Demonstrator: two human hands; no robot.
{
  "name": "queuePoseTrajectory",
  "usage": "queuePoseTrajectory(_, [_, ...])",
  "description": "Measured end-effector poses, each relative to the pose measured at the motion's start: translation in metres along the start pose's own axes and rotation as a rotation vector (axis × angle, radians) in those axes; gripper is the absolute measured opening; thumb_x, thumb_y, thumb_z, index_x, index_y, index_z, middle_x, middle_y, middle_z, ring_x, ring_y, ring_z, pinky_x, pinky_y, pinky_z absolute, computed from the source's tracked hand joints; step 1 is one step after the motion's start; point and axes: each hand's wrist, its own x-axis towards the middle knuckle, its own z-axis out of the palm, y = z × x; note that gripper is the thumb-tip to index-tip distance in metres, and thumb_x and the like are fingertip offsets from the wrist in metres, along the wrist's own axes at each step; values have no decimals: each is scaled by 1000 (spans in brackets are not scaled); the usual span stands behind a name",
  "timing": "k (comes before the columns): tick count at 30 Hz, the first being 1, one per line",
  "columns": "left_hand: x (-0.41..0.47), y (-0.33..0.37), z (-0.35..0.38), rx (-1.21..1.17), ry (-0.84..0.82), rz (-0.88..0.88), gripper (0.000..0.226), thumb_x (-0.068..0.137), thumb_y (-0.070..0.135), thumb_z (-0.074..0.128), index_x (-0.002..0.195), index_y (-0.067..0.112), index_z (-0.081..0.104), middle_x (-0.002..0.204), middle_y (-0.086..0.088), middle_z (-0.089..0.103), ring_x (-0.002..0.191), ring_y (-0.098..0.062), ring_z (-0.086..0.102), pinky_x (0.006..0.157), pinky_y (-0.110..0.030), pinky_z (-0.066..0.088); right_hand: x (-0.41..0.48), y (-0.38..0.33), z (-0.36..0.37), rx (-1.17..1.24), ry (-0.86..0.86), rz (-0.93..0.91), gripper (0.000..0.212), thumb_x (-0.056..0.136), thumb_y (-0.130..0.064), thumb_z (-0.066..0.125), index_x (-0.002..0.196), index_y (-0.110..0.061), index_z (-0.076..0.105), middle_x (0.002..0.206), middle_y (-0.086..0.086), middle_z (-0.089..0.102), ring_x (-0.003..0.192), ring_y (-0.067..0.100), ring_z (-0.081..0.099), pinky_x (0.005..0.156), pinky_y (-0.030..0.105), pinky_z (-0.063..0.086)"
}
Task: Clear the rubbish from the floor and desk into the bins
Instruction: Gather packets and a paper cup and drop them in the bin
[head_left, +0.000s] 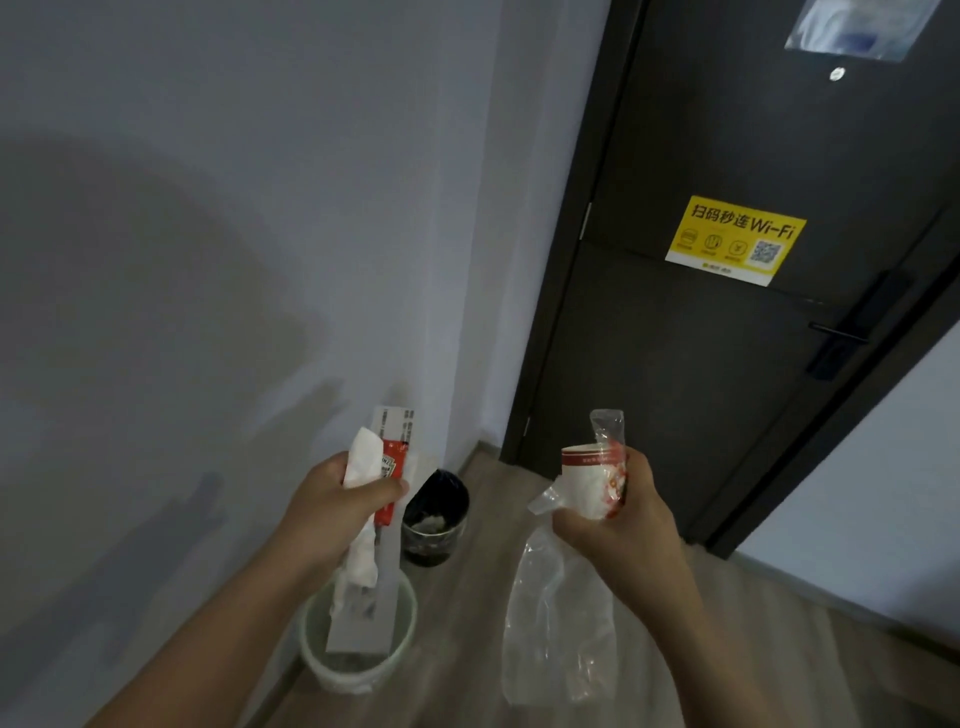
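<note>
My left hand (332, 501) grips a bundle of rubbish: a white tissue (363, 454), a red ketchup sachet (390, 478) and a long grey flat box (371, 608) that hangs down over the pale green bin (317, 654). My right hand (623, 525) holds a crumpled red-and-white paper cup (592, 478) together with a clear plastic bag (561, 634) that dangles below it. Behind the pale bin, a small black-lined bin (436, 519) stands by the wall with some rubbish inside.
Both bins sit on the wooden floor (779, 670) along the white wall (208, 260). A dark door (727, 364) with a yellow Wi-Fi sticker (735, 239) and a black handle (836, 332) stands closed to the right.
</note>
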Motion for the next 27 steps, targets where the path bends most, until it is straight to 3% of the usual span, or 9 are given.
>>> queuePoseTrajectory(4, [72, 1, 15, -1, -4, -46, 7, 81, 7, 68, 86, 12, 66, 71, -7, 67, 66, -25, 62, 62, -33, 46, 62, 11, 18, -6, -19, 57, 65, 71, -16, 81, 117, -38, 39, 89, -8, 62, 74, 11, 66, 59, 23, 57])
queuePoseTrajectory(11, [179, -14, 45, 39, 33, -146, 9, 82, 8, 69, 85, 14, 64, 69, -4, 65, 64, -22, 60, 63, -32, 46, 178, 43, 42, 24, -32, 94, 67, 73, -15, 80, 119, -37, 38, 90, -10, 59, 76, 10, 64, 55, 18, 51])
queuePoseTrajectory(16, [268, -28, 83, 41, 90, -215, 5, 87, 10, 64, 86, 12, 61, 70, -8, 62, 61, -22, 58, 54, -27, 43, 291, 79, 59, 67, -94, 118, 66, 74, -15, 79, 120, -37, 36, 94, -13, 56, 78, 8, 61, 55, 16, 47])
queuePoseTrajectory(23, [386, -52, 135, 39, 192, -357, 10, 89, 16, 62, 93, 9, 67, 86, -15, 71, 83, -33, 69, 78, -46, 56, 446, 129, 81, 79, -155, 124, 73, 69, -16, 83, 124, -35, 39, 102, -13, 57, 88, 9, 62, 72, 29, 56])
queuePoseTrajectory(27, [439, -90, 147, 53, 250, -482, 17, 80, 22, 67, 88, 7, 67, 86, -22, 71, 85, -41, 68, 82, -55, 54, 506, 166, 108, 74, -196, 145, 74, 67, -15, 84, 122, -37, 39, 103, -16, 55, 88, 4, 60, 69, 21, 52])
